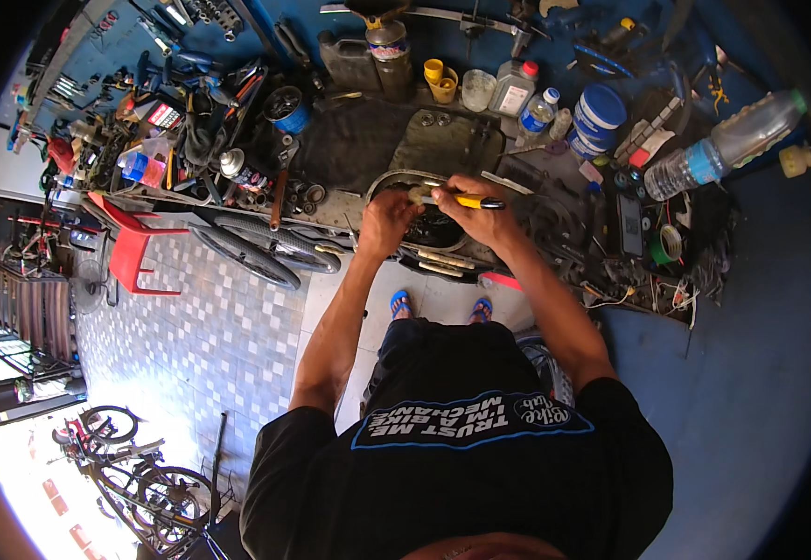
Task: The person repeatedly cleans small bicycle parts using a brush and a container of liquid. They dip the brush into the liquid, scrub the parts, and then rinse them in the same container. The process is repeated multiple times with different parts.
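Head fisheye faces down over hands, seemingly fairly near

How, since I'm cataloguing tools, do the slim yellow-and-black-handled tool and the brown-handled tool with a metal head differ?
The yellow-and-black-handled tool is in the right hand; the brown-handled tool lies across the bench's front edge. The yellow one runs roughly crosswise in view; the brown one, nearly top to bottom. Both have straight handles.

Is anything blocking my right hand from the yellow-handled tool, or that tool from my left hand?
Nothing visible. Your right hand grips the yellow-handled tool directly; the tool's pale end is close beside your left hand.
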### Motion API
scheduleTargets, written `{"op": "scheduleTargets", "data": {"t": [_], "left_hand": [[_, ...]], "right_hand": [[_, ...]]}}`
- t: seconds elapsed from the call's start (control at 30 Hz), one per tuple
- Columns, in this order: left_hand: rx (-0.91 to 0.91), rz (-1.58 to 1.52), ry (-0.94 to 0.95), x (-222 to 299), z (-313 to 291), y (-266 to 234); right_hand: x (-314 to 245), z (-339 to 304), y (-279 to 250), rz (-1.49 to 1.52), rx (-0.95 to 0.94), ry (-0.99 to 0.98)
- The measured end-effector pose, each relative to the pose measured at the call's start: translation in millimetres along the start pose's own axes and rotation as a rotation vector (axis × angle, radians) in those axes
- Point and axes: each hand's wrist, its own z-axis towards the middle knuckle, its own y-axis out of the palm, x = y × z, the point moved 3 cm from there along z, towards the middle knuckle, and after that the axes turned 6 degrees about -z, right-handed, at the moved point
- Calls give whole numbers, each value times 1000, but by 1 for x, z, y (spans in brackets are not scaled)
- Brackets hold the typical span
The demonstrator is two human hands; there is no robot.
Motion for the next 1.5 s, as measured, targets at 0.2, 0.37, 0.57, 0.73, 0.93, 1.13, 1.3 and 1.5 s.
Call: {"op": "scheduleTargets", "data": {"t": [0.2,0.37,0.57,0.73,0.93,1.13,1.3,1.5], "left_hand": [[19,-204,97,-14,2,1],[-132,-868,-278,-4,3,6],[-133,-881,-408,-7,10,2],[-215,-854,-431,-8,12,2],[-226,-817,-353,-8,17,13],[-194,-657,-159,-3,16,12],[-144,-735,-199,-12,16,3],[-171,-741,-119,3,19,9]], "right_hand": [[40,-9,7,-201,6,34],[51,-39,27,-232,-143,-81],[65,-46,19,-227,-161,-198],[10,-31,-16,-197,42,-332],[24,-12,-5,-8,8,-258],[69,-17,26,512,-133,441],[52,-17,12,418,-36,299],[55,-24,21,292,-75,418]]}}
